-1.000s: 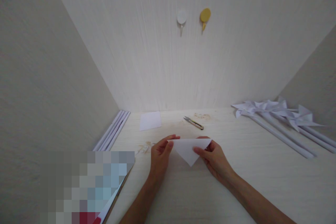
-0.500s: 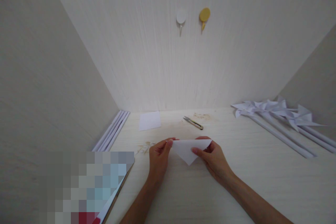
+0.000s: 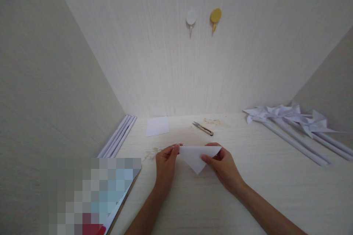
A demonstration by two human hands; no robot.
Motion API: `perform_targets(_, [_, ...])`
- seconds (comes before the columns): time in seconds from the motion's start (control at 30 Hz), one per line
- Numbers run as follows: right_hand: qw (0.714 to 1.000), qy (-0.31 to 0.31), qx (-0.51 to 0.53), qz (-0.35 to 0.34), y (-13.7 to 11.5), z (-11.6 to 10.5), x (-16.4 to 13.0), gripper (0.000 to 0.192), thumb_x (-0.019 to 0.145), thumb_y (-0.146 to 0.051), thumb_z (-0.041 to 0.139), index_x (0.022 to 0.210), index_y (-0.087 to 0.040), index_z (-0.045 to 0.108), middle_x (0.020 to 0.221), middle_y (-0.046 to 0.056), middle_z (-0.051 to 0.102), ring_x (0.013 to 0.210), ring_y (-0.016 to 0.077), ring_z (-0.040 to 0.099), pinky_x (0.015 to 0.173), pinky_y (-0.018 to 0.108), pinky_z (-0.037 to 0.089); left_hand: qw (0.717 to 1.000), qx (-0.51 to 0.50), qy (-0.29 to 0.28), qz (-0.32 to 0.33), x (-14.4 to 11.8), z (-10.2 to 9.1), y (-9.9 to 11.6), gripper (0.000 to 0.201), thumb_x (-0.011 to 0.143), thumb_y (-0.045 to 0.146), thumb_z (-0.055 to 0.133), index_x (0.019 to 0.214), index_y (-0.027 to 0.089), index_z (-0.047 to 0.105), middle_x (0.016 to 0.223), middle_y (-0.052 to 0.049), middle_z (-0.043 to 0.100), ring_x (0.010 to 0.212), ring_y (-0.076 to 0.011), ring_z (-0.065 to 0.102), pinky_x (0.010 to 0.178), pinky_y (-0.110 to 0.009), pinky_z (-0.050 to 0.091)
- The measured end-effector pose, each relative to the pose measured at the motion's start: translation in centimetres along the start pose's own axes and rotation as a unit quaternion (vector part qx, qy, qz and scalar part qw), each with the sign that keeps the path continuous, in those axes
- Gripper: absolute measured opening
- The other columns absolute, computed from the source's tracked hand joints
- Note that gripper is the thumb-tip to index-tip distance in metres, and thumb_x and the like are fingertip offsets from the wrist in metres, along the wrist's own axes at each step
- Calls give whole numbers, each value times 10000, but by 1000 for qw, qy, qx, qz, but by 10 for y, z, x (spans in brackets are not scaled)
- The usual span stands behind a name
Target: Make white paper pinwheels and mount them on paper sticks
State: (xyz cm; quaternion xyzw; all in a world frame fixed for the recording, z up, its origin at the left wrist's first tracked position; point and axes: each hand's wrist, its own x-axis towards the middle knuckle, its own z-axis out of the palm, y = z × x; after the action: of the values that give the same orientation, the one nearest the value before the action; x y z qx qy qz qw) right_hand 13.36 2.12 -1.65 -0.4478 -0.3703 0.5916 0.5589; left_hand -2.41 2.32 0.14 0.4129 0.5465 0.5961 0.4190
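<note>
White folded paper triangle [image 3: 193, 155], pinched by left hand [image 3: 166, 164] and right hand [image 3: 225, 167], snips [image 3: 203, 128] on tabletop [image 3: 198, 209]

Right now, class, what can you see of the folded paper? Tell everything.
The folded paper is white and looks thin, a triangle with its long straight edge at the far side and a point on the near side. The left hand pinches its left corner; the right hand grips its right part. Whether it touches the table cannot be told.

You can read no text, label, brand, number or sign; the flat item [image 3: 110, 194] left of your folded paper [image 3: 194, 156] is mostly pixelated, hence illegible.
</note>
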Motion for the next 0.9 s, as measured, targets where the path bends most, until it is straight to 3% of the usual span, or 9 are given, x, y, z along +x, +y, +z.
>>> perform_targets(0.4, [999, 23, -20, -43, -4, 14, -5, 273, 625, -398, 645, 759, -171, 575, 587, -33, 555, 544, 114, 496, 485, 217, 354, 998, -48, 39, -7, 6, -4, -8, 246, 635, 347, 603, 699, 126, 691, 663, -39, 665, 634, -135, 561, 612, -242, 422])
perform_targets(0.53, [996, 53, -43, -64, -2, 28, -3, 283, 610, -378, 661, 786, -187, 548, 549, -46, 536, 506, 120, 491, 465, 226, 360, 998, -51, 34, 11, 7, -8, -6, 232, 646, 340, 597, 690, 131, 686, 677, -35, 672, 643, -131, 567, 620, -233, 426])
perform_targets(0.63, [995, 60, 4, -78, -1, 39, 0, 356, 603, -353, 672, 874, -204, 496, 711, -9, 620, 586, 145, 550, 534, 262, 421, 997, -57, 48, 16, 9, -9, -7, 233, 640, 343, 605, 699, 129, 678, 666, -26, 665, 630, -122, 559, 609, -225, 422])
perform_targets(0.9, [993, 79, 29, -87, 0, 43, 6, 424, 554, -266, 709, 903, -212, 475, 708, -20, 619, 619, 145, 572, 583, 275, 450, 982, -180, 47, -45, 9, 6, -8, 275, 612, 374, 633, 700, 114, 634, 635, -25, 648, 565, -100, 544, 544, -212, 412])
